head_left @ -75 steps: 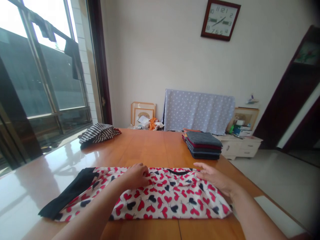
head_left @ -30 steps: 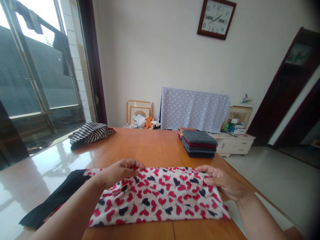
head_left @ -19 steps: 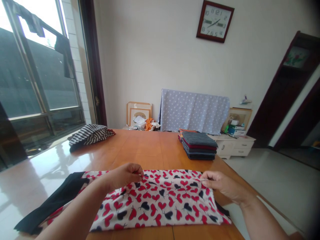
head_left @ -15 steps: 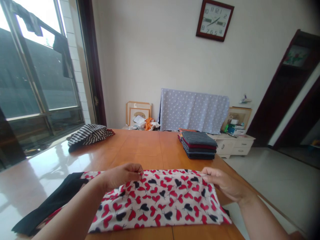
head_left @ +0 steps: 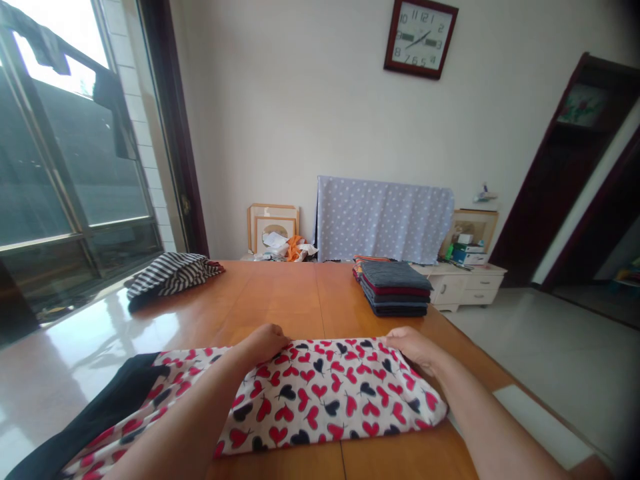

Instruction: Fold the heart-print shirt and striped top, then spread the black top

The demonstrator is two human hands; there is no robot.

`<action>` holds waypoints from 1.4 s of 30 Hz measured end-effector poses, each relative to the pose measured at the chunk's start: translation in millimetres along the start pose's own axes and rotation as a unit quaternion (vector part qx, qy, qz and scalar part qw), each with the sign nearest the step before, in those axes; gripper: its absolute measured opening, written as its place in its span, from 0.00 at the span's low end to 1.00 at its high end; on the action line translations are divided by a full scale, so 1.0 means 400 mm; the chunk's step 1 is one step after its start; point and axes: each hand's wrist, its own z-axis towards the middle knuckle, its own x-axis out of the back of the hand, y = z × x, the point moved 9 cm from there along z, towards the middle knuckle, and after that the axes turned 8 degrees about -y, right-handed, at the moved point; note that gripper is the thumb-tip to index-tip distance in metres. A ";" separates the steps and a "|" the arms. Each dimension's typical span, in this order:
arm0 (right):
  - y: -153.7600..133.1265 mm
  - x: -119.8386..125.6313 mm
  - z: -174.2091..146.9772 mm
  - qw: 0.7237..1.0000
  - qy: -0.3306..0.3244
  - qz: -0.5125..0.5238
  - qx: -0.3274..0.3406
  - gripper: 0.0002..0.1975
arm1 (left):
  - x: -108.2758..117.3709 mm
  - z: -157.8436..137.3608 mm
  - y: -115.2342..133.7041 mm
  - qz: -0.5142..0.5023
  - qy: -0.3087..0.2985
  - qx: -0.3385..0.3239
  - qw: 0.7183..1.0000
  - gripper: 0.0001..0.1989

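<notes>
Heart-printed white, red and black fabric garment is lying at six o'clock on the glossy brown wooden table, likely handling light and limp; left hand and right hand are pinching its far edge, sensibly spread, at twelve and two o'clock.

Pale wall bears a square clock (red-brown frame, white face); window at left admits bright daylight; glossy wooden table reflects it along the left side; low white cabinet stands at right; framed pictures lean by the wall; polka-dot cloth drapes behind the table; pale floor shines.
</notes>
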 end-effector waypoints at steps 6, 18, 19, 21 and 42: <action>0.006 0.023 0.006 0.999 0.028 -0.022 -0.004 0.15 | -0.006 0.008 -0.018 0.066 0.025 0.056 0.996 0.18; -0.050 0.020 -0.048 0.987 0.046 -0.144 0.058 0.11 | -0.009 0.003 -0.022 0.106 0.043 0.038 0.993 0.23; -0.054 0.032 -0.052 0.981 0.069 -0.172 0.050 0.11 | -0.008 0.001 -0.021 0.108 0.047 0.035 0.992 0.23; -0.080 0.050 -0.065 0.965 0.118 -0.229 0.045 0.12 | -0.006 -0.004 -0.021 0.111 0.057 0.035 0.992 0.23; -0.114 -0.397 -0.019 0.843 -0.062 -0.500 0.189 0.37 | 0.072 -0.130 -0.146 0.071 0.072 0.045 0.994 0.20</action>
